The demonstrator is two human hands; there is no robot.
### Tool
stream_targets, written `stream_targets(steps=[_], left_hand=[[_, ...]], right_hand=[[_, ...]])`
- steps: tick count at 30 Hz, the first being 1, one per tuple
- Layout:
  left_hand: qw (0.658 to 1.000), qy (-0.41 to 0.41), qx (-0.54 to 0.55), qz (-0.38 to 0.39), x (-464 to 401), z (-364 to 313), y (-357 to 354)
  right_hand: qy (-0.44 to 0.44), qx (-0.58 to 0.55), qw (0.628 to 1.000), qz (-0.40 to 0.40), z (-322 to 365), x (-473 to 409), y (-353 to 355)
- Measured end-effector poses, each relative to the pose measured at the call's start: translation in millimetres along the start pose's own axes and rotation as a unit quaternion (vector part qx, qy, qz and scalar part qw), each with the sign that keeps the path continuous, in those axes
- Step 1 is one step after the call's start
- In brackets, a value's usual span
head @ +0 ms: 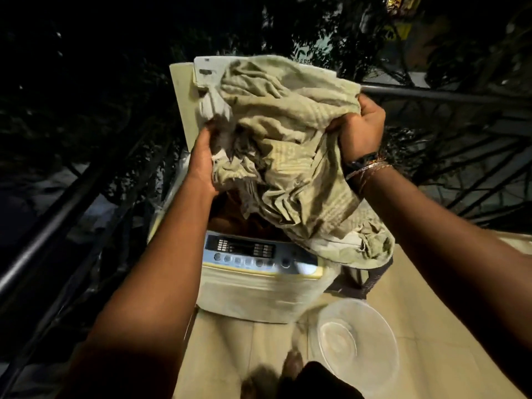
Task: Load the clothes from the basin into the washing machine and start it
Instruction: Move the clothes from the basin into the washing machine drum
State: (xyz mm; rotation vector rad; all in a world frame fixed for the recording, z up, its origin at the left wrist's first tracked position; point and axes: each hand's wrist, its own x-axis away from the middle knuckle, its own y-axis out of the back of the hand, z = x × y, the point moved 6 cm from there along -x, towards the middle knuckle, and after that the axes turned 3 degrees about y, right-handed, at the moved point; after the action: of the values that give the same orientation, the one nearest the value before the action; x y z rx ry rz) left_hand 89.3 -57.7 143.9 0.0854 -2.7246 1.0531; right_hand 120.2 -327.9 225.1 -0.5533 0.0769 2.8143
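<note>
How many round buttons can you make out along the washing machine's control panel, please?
About 7, blurred: a row of round grey buttons runs along the pale blue control panel of the cream top-loading washing machine, beneath its dark display; the hanging pale green cloth may hide more at the right.

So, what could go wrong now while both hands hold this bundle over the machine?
1. The cloth bundle hangs partly over the control panel and the machine's right edge, so part may fall outside the tub.
2. The left hand holds only the bundle's edge; that grip may slip.
3. The empty basin lies near the feet and could be stepped on.
</note>
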Motion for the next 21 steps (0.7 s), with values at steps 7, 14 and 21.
stream_targets(steps=[7,14,21], left_hand=[[0.918,0.157,-0.271,-0.245,-28,58,139],[0.905,0.102,-0.376,-0.17,-44,66,152],[0.954,0.079,-0.255,-0.136,-85,89,112]], right_hand=[[-0.046,0.155,0.985,0.068,-112,21,-77],[-0.118,0.224,0.961,0.11,-167,37,-136],[-0.246,0.013,0.903,0.352,-203,49,-158]])
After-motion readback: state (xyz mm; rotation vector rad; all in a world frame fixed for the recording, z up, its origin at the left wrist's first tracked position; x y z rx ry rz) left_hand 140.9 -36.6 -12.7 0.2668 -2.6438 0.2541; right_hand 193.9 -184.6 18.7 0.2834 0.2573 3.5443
